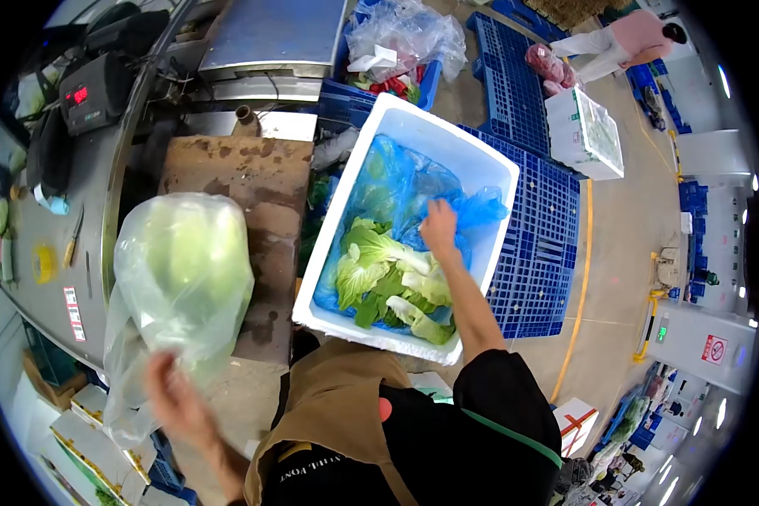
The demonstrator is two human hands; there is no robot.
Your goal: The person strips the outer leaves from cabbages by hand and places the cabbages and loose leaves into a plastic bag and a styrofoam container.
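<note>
My right hand (438, 229) reaches into a white foam box (312, 295), its fingers closed on a blue plastic liner bag (481, 207). Loose leafy greens (392, 274), pale-stemmed like Chinese cabbage, lie on the liner beneath my wrist. My left hand (181, 401) is smeared by motion at the lower edge of a clear plastic bag (131, 337). Inside that bag are pale green vegetables (190, 244), seen hazily through the film. The bag rests on a stained brown surface (261, 228); whether my left fingers grip it cannot be made out.
Left is a metal counter (93, 228) with a scale display (80, 94), a knife (74, 238) and yellow tape (44, 263). Blue pallets (531, 244) lie right of the box. A blue crate (430, 84) stands behind. A person (624, 42) bends over at the far right.
</note>
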